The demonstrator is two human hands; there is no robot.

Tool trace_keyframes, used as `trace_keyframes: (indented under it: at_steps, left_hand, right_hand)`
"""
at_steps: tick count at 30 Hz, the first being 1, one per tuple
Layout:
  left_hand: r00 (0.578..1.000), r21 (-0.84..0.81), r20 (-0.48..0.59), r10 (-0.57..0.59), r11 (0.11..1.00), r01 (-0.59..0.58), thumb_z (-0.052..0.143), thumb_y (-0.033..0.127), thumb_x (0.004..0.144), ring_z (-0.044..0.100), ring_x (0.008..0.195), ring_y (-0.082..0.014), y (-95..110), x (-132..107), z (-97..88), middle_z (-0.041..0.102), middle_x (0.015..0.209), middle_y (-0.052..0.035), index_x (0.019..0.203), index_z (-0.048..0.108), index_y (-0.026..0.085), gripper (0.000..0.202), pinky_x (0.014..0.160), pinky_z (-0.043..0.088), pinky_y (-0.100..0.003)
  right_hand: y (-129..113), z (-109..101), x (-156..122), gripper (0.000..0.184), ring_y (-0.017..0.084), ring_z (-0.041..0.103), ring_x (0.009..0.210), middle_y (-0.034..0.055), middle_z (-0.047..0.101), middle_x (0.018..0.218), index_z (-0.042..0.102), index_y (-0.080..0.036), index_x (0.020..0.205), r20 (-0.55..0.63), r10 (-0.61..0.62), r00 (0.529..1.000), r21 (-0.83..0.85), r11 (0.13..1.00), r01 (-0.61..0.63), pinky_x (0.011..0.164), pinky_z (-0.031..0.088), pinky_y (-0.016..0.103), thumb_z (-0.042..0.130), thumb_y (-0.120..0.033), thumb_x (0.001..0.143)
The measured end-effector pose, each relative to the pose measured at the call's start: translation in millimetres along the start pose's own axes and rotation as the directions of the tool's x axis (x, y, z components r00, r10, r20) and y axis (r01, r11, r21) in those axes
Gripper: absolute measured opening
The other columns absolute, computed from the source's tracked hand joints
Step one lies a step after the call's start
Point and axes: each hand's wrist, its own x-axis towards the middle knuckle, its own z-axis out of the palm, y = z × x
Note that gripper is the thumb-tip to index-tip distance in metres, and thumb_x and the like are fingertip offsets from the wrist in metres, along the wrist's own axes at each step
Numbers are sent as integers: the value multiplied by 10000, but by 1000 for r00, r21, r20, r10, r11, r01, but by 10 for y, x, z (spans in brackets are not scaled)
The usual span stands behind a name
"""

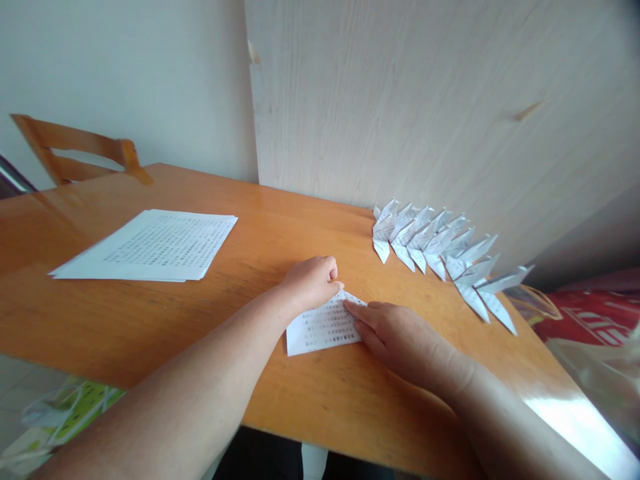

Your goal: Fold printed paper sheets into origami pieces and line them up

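A printed sheet of paper (pixel 325 328), folded to a point at its far end, lies on the wooden table in front of me. My left hand (pixel 311 283) is closed at its far left edge, fingers curled and thumb down by the folded tip. Over the right edge lies my right hand (pixel 387 330), its index finger stretched flat onto the print and the other fingers partly hidden under the hand. Along the right back of the table stand several folded paper pieces (pixel 427 237) with upright pointed flaps, set close together in rows.
A stack of printed sheets (pixel 145 247) rests on the left of the table (pixel 280 227). Behind it is a wooden chair (pixel 85 143). A wood-grain panel (pixel 400 100) rises along the back edge. Red and pale bags (pixel 590 317) sit beyond the right edge; a green patterned bag (pixel 80 407) is lower left.
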Motion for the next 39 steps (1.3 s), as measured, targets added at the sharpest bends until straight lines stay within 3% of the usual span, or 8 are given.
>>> trace_keyframes:
  at_steps: [7, 16, 23, 33, 39]
  left_hand:
    - [1000, 4, 3, -8, 1000, 8, 650, 381, 818, 621, 799, -187, 17, -8, -12, 699, 937, -33, 888, 602, 228, 176, 618, 398, -273]
    - [1000, -2, 1, 6, 1000, -6, 648, 395, 816, 617, 769, -183, -5, -3, -5, 694, 905, -24, 873, 594, 233, 181, 610, 392, -275]
    - [1000, 1, 2, 1, 1000, -1, 650, 393, 815, 615, 779, -180, -9, 0, -2, 695, 917, -27, 883, 598, 230, 184, 616, 393, -270]
    - [999, 36, -19, 27, 999, -27, 616, 351, 838, 618, 769, -169, -18, 3, 8, 696, 917, -21, 887, 601, 225, 136, 615, 394, -267]
    - [999, 28, -23, 32, 999, -32, 644, 430, 807, 616, 758, -175, 6, -18, -8, 684, 892, -21, 875, 590, 225, 222, 587, 387, -265]
  right_hand:
    - [-14, 32, 6, 330, 210, 680, 841, 77, 730, 958, 630, -215, 1168, -17, -3, 1000, -3, 1000, 3, 735, 448, 295, 359, -319, 1010]
    - [10, 15, -5, 372, 237, 681, 884, 95, 735, 1007, 597, -225, 1280, 9, 7, 1000, -13, 1000, -7, 773, 468, 321, 364, -326, 1008]
    - [-1, 24, -4, 351, 230, 686, 903, 96, 730, 1022, 589, -212, 1267, 2, -2, 1000, -24, 1000, 2, 789, 474, 319, 358, -281, 1012]
    - [-32, 66, 4, 360, 230, 679, 842, 110, 716, 1009, 543, -153, 1321, 17, -66, 998, -244, 967, 68, 716, 465, 317, 371, -216, 1011]
    - [-45, 66, 6, 359, 223, 672, 795, 99, 710, 989, 538, -161, 1322, 21, -57, 998, -266, 962, 60, 673, 449, 317, 370, -203, 1007]
